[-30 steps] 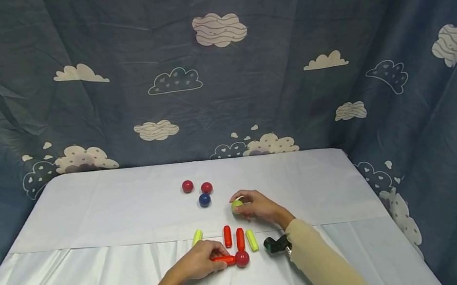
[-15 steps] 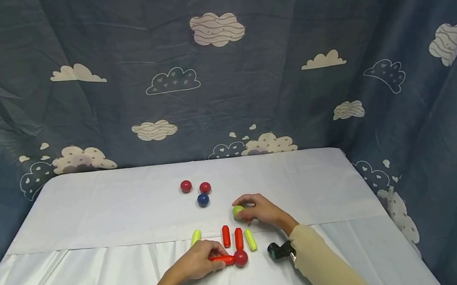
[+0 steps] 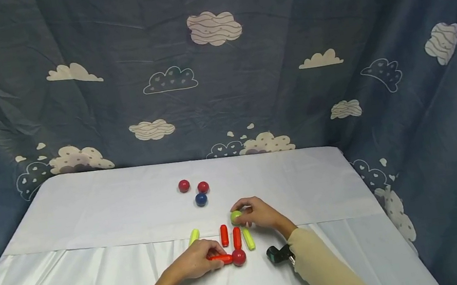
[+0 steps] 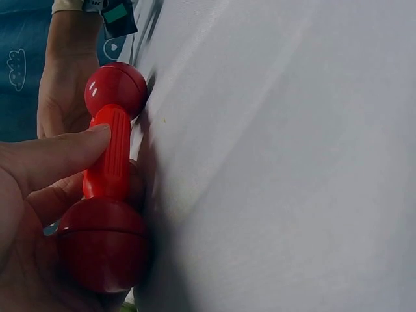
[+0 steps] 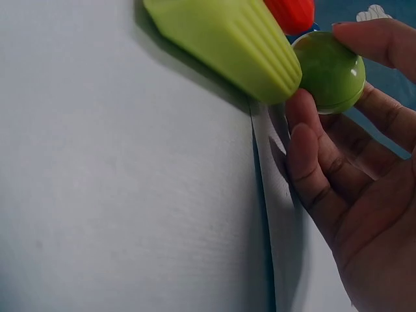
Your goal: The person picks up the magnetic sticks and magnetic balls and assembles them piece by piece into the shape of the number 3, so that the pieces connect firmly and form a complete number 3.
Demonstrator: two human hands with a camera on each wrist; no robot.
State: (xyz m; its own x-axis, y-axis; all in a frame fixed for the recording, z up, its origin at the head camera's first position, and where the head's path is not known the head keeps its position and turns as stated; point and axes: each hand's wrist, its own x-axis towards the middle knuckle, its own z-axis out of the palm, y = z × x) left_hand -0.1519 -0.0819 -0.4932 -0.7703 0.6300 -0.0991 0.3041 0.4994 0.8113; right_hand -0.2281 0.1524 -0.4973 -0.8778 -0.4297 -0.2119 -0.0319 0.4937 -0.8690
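My left hand [image 3: 197, 260] grips a red ribbed stick [image 4: 109, 153], its thumb laid across the middle. A red ball [image 3: 239, 257] sits at one end of that stick, and another red ball [image 4: 104, 247] shows at the other end in the left wrist view. My right hand [image 3: 262, 214] pinches a green ball [image 5: 330, 71] between thumb and fingers. The ball is right at the end of a yellow-green ribbed stick [image 5: 227, 45] lying on the cloth. In the head view a second red stick [image 3: 237, 238] points away from the nearer red ball.
Another red stick [image 3: 224, 235] lies left of the upright-pointing one, and a yellow-green stick [image 3: 194, 236] lies partly behind my left hand. Farther back are two red balls, one left [image 3: 183, 185] and one right [image 3: 203, 187], with a blue ball [image 3: 201, 199]. White cloth [image 3: 87, 208] covers the table.
My right hand has brought the green ball nearer and slightly left, up to the far end of the right yellow-green stick. My left hand keeps its hold on the red stick.
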